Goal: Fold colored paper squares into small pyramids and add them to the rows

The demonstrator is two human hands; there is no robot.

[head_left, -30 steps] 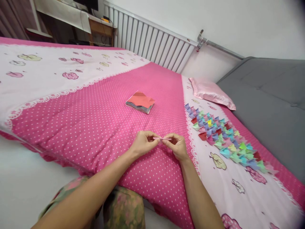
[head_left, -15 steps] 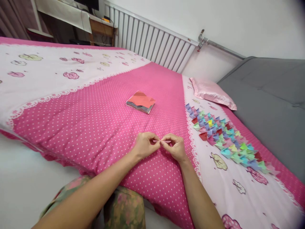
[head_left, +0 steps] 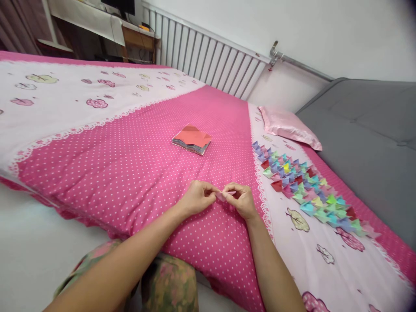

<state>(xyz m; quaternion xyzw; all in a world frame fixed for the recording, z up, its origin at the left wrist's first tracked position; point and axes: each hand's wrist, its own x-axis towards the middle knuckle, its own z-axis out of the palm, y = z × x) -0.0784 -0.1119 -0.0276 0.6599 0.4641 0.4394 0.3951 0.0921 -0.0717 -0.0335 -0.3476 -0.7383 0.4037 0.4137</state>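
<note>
Between my two hands is a small folded piece of pink origami paper (head_left: 221, 196), held just above the dotted pink bedspread (head_left: 136, 173). My left hand (head_left: 199, 197) pinches its left side between thumb and fingertips. On the other side, my right hand (head_left: 241, 199) grips it the same way, and a pale pink tip pokes out past the fingers. The fingers hide much of the folded paper. Farther up the bed lies a stack of square paper (head_left: 192, 137) with an orange-red sheet on top.
Rows of small folded paper boats (head_left: 302, 182) in many colours stand on the bed to the right. Beyond them are a shiny pink pillow (head_left: 290, 128) and a grey padded headboard (head_left: 364, 117). A desk (head_left: 139, 40) and a white railing (head_left: 201, 47) are at the back.
The folded pink paper has turned between my fingers, and more of its lower part shows. My fingertips have moved slightly apart. Everything else has stayed in place.
</note>
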